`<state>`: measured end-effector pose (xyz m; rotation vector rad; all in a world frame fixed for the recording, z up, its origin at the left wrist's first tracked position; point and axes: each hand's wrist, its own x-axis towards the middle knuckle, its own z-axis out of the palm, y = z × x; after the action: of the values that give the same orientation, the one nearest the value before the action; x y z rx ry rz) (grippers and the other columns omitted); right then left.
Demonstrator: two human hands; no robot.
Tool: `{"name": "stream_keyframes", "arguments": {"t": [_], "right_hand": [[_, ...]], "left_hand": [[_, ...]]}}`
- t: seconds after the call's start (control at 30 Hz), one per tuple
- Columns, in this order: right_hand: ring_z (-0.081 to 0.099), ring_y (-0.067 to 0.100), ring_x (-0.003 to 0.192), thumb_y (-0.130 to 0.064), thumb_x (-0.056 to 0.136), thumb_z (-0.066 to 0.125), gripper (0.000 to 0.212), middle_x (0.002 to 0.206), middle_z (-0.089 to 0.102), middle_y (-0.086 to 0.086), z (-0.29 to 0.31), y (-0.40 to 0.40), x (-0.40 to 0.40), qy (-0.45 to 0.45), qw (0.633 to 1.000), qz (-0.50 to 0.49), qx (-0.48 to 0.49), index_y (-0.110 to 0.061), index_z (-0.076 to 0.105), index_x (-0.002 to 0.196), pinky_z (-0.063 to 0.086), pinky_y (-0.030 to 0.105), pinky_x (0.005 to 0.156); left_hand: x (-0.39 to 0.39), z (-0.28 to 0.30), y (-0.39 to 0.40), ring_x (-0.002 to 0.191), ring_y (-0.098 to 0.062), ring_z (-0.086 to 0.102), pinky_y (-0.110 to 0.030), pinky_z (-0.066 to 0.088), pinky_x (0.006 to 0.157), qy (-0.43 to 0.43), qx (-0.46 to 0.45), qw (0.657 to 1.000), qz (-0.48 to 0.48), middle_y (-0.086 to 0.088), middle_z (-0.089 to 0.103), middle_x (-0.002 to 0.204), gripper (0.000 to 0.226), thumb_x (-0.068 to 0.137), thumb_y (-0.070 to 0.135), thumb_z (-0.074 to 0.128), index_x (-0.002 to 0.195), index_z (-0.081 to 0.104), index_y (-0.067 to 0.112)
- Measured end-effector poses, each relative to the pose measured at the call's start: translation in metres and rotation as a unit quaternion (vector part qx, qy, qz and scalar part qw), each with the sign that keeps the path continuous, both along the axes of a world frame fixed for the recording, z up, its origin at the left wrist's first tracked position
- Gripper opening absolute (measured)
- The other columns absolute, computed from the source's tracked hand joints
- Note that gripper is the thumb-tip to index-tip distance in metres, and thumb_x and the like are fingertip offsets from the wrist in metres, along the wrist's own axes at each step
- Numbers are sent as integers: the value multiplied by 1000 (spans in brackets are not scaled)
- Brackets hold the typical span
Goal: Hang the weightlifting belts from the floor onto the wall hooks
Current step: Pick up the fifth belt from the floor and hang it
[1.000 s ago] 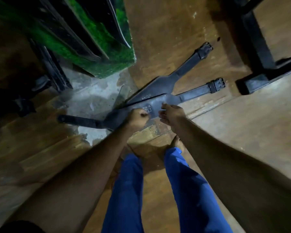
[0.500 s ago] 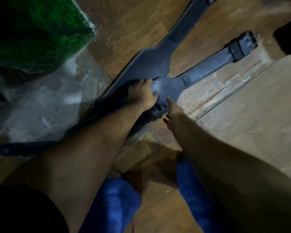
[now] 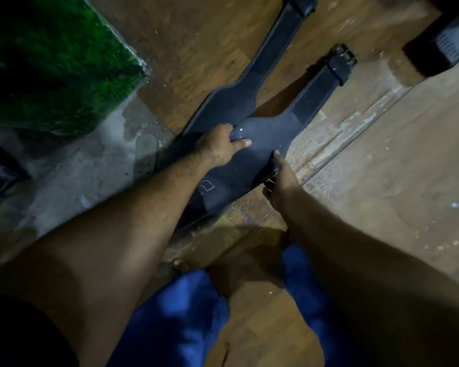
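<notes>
Both hands have shifted on the top belt (image 3: 263, 144) since a second ago: the left hand (image 3: 217, 148) now grips the far edge of its wide middle, thumb pressed flat on the leather and fingers curled under, while the right hand (image 3: 278, 181) holds the near edge, index finger stretched along it and the rest curled at the rim. That belt's wide part is tipped up slightly off the floor (image 3: 382, 168) between the two hands, and its narrow strap runs away up and to the right, ending in a metal buckle (image 3: 341, 62) that lies on the wood. White outlined lettering shows on the leather near the left wrist, too small to read.

Just beyond and partly beneath it lies a second belt (image 3: 239, 99), flat on the floor, its strap pointing towards the top edge of the view. The two overlap at their wide parts.

Beside them on the left is a patch of bare grey concrete (image 3: 90, 176), and further left a green, mossy-looking panel (image 3: 59, 64). A dark equipment foot (image 3: 440, 41) stands at upper right. Blue trouser legs (image 3: 180, 313) show below the arms.
</notes>
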<state>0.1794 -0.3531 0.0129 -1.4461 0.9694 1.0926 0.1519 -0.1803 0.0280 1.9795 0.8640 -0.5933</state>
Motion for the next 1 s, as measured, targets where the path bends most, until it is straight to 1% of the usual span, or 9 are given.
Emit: {"name": "stream_keyframes", "arguments": {"t": [0.2,0.27,0.4,0.53,0.67,0.73,0.83,0.93,1.0], "right_hand": [[62,17,116,-61,90,61,54,127,68,-2,134,12,-3,-76,995,43,52,-23,63,128,46,34,84],[64,20,115,-57,92,62,49,124,70,1,181,17,-1,-102,991,57,65,-21,65,125,50,33,82],[72,14,95,-47,97,62,41,106,76,0,291,37,-2,-150,980,92,98,-15,68,122,57,25,69],[74,25,104,-46,91,71,46,111,77,5,409,59,-3,-192,962,139,135,-11,69,120,61,34,84],[75,13,84,-36,99,64,17,95,76,-2,538,88,-20,-232,936,160,209,-20,69,93,58,23,65],[76,8,84,-33,101,61,14,98,76,-6,581,99,-31,-248,923,159,246,-23,70,97,59,22,69],[77,10,87,-32,101,61,14,93,79,-9,648,110,-48,-263,905,169,289,-23,72,99,61,26,75],[76,23,101,-27,101,62,22,110,78,5,703,119,-51,-295,878,186,327,-12,71,115,61,34,81],[74,29,105,-24,100,64,26,116,76,13,734,126,-48,-322,855,208,350,-8,69,119,60,37,83]], "left_hand": [[-16,137,26,110,-28,67,-47,56,97,-35,-44,996,69,-9,71,120,67,79,56,71,123,63,6],[-20,196,30,111,-24,67,-39,55,98,-58,-72,992,90,-4,71,119,52,87,44,73,122,64,6],[-38,301,43,97,-17,71,-20,54,77,-100,-82,984,124,2,72,102,25,95,26,70,111,67,8],[-68,423,53,93,-15,70,-32,59,84,-151,-74,966,198,0,73,103,28,94,26,71,115,67,9],[-103,550,65,93,-14,71,-32,60,87,-207,-70,939,265,1,75,103,21,95,16,68,115,70,10],[-116,592,68,95,-17,72,-38,59,90,-227,-72,927,290,-1,76,103,21,95,15,69,114,71,9],[-139,655,66,87,-12,72,-34,60,84,-265,-76,904,326,3,75,97,10,96,13,67,104,71,17],[-154,704,61,81,-5,73,-25,59,73,-313,-78,882,344,5,75,94,12,97,9,65,102,69,19],[-162,732,57,85,-7,74,-24,58,74,-343,-82,862,366,2,76,98,14,96,9,65,109,69,14]]}}
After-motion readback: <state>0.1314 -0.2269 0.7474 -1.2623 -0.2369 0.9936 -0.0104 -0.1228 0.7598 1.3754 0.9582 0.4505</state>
